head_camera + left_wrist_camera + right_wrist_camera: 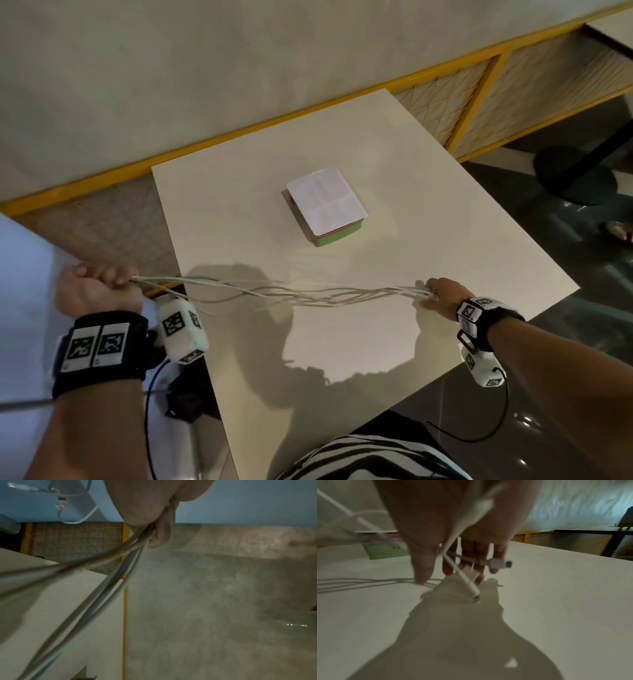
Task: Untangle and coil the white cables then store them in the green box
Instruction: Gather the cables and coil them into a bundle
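Left hand (97, 291), fisted, grasps one end of the white cables (274, 294) beyond the counter's (239, 205) left edge; the strands span the near counter to the right hand (442, 296), whose fingers (423, 566) pinch the connector ends; the green box (337, 236), paper-covered, sits behind them at mid-counter

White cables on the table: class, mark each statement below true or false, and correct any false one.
1. The left hand grips one end of the white cables. True.
2. The cables are already coiled inside the green box. False: they stretch between both hands above the table.
3. A white sheet covers the top of the green box. True.
4. The right hand rests empty on the table. False: cable ends with plugs run through its fingers.
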The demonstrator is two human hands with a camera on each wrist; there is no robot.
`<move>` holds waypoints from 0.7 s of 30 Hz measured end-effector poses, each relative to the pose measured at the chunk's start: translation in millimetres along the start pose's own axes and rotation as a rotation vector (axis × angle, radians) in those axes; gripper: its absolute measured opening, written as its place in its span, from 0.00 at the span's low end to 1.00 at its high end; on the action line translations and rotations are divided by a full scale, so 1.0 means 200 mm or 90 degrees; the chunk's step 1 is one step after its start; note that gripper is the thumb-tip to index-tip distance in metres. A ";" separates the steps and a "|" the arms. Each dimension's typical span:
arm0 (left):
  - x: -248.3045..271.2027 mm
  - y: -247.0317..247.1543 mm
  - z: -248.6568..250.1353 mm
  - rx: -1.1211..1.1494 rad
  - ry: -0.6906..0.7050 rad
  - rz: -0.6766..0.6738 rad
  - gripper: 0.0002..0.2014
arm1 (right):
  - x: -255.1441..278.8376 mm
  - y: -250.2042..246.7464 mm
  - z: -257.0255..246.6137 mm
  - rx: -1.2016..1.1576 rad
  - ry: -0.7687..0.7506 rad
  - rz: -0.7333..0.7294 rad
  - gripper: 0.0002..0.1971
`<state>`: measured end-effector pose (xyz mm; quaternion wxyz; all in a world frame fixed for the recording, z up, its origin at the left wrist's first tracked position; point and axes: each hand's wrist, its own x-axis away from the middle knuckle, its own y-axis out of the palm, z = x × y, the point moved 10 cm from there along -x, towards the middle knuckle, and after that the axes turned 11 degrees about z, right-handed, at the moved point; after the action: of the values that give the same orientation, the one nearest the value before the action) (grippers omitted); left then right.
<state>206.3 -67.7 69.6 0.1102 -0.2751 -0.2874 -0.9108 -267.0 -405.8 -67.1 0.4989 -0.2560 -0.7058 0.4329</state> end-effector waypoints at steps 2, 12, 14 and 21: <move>0.04 -0.02 -0.06 -0.001 -0.005 0.024 0.11 | 0.02 0.00 -0.02 0.043 -0.015 -0.020 0.38; 0.40 0.19 -0.46 -0.072 -0.106 -0.061 0.19 | 0.48 -0.42 -1.48 -0.230 -0.495 0.027 0.47; 0.43 0.22 -0.50 -0.068 -0.123 -0.085 0.21 | 0.54 -0.38 -1.67 -0.234 -0.503 0.007 0.42; 0.46 0.16 -0.55 -0.066 -0.204 -0.113 0.23 | 0.54 -0.32 -1.74 -0.195 -0.451 0.055 0.18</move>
<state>93.9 -163.0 60.8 -0.0318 -0.3956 -0.2767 -0.8752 19.5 -227.4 84.2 0.1615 -0.1913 -0.8795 0.4047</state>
